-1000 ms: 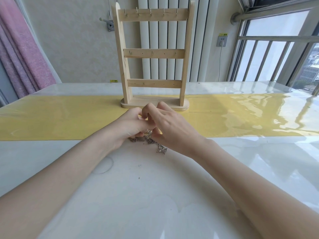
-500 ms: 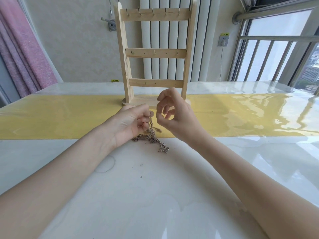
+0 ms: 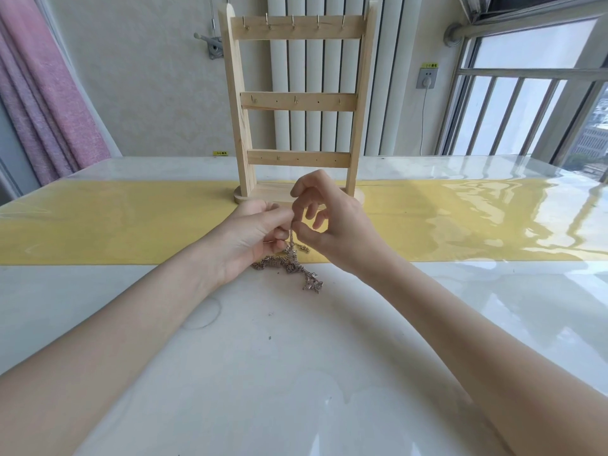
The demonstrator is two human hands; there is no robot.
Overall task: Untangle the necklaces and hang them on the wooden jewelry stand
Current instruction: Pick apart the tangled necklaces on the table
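- Head view: your left hand point(image 3: 253, 235) is curled, its fingertips pinching the top of a chain strand that rises from the tangled necklaces point(image 3: 289, 266).
- Your right hand point(image 3: 329, 232) sits just beside the left, thumb and forefinger closed together at the same raised strand; whether they actually have hold of the chain you cannot tell from this angle. Its other 3 fingers are lifted and loosely bent above the pinch.
- The 2 hands meet almost fingertip to fingertip, with the strand hanging straight down between them.
- The rest of the necklaces lies in a knotted heap on the table point(image 3: 296, 373) directly below your hands, partly hidden under the left palm. 1 end trails out toward you and to the right, ending in a small clump below the right wrist.
- A short bit of chain lies on the yellow runner point(image 3: 115, 222) just under the right thumb.
- The wooden jewelry stand point(image 3: 297, 103) stands upright right behind your hands, its base partly covered by your right knuckles. It has 3 crossbars; the top bar carries 5 small hooks, and nothing hangs on any bar.
- The runner crosses the table from your left to your right, passing beneath both hands and the stand.
- Beyond your left hand hangs a pink curtain point(image 3: 49, 103); beyond your right hand is a barred window point(image 3: 526, 103).
- Both forearms reach in from the near edge, bare.
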